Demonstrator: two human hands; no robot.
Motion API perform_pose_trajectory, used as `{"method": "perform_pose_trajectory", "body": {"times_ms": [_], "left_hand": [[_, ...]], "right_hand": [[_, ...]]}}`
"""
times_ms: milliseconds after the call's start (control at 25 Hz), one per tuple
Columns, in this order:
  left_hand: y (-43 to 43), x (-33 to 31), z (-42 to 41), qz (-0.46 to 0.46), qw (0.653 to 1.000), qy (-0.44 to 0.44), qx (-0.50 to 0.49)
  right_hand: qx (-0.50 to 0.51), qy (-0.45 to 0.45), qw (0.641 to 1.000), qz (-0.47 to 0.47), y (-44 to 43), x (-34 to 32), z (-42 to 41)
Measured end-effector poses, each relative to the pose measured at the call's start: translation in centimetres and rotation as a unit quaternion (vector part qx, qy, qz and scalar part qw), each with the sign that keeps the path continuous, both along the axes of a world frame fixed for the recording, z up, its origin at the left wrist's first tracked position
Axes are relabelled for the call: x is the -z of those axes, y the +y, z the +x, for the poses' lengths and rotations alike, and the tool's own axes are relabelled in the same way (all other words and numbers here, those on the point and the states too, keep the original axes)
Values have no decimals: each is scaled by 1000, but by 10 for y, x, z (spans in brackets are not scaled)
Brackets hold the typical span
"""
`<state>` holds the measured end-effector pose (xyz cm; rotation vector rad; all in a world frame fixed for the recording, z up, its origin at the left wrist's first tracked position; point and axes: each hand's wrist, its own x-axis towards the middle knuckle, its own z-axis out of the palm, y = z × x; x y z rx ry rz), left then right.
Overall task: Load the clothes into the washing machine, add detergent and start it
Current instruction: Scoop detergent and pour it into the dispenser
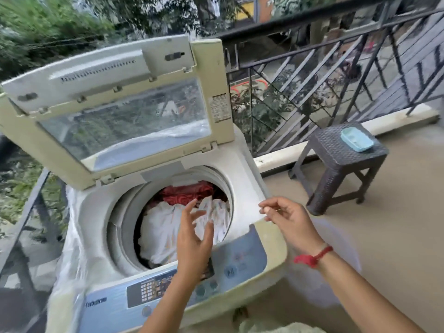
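Note:
A top-loading washing machine [242, 186] stands in front of me with its lid [108, 109] raised. Its drum holds white clothes [163, 231] with a red patterned garment [189, 192] behind them. My left hand [194, 239] hovers over the drum's front edge, fingers spread, holding nothing. To the right, over the machine's right rim, is my right hand [286, 219], its fingers loosely curled and apart and empty, a red thread on the wrist. The blue control panel [168, 287] lies below my left forearm.
A dark woven stool [336, 159] stands on the balcony floor to the right, with a light blue dish [357, 139] on it. A metal railing [312, 75] runs behind the machine and along the left. Pale cloth [276, 328] shows at the bottom edge.

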<state>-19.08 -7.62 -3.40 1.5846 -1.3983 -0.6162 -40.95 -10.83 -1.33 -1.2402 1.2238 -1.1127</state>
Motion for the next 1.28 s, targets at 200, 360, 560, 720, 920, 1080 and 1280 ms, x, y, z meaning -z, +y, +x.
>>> {"method": "perform_pose_trajectory", "body": {"times_ms": [200, 360, 560, 720, 920, 1080, 1280], "left_hand": [[-1, -8, -146, -48, 996, 3, 72], [-6, -11, -303, -56, 988, 35, 142], [-8, -17, -428, -39, 978, 23, 205], [-24, -6, -472, 0, 978, 33, 208], [-64, 12, -514, 22, 984, 35, 176], [-116, 23, -539, 29, 990, 38, 133], [-167, 7, -534, -3, 997, 17, 78]], "right_hand": [[63, -21, 998, 1, 33, -7, -129], [158, 6, 987, -20, 64, -13, -285], [296, -10, 955, -4, 94, -11, -418], [302, -23, 953, 16, 76, -2, -465], [252, -5, 966, 51, 39, 17, -514], [222, 11, 974, 46, -32, 20, -541], [126, 3, 992, 18, -102, 7, -530]]}}
